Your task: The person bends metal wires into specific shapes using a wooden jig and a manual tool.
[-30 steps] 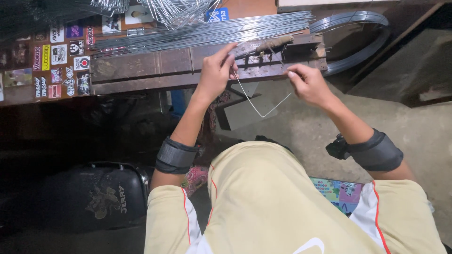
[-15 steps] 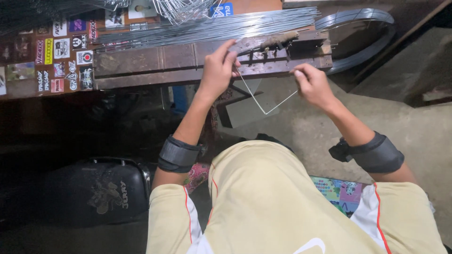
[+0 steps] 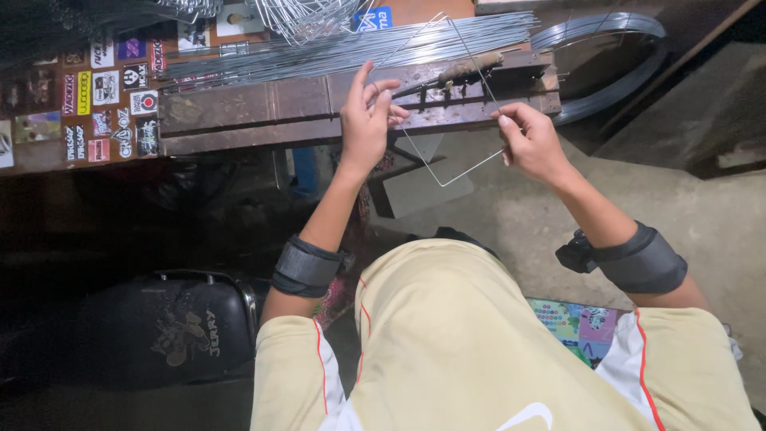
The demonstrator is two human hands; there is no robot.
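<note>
**Bent wire frame: light, springy, held at two sides**

The wire frame [image 3: 447, 104] hangs between your hands in front of the surface [image 3: 239, 112]. Your left hand [image 3: 367, 120] pinches one side; your right hand [image 3: 531, 144] grips the other. It looks thin, light and stiff yet springy, so hold near the corners. Its upper edge is hard to trace against the straight wire rods [image 3: 343, 49].

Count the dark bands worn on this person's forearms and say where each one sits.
2. One dark band wraps the left forearm near the elbow; the other dark band wraps the right forearm, with a small black piece attached on its inner side. None seem hidden.
</note>
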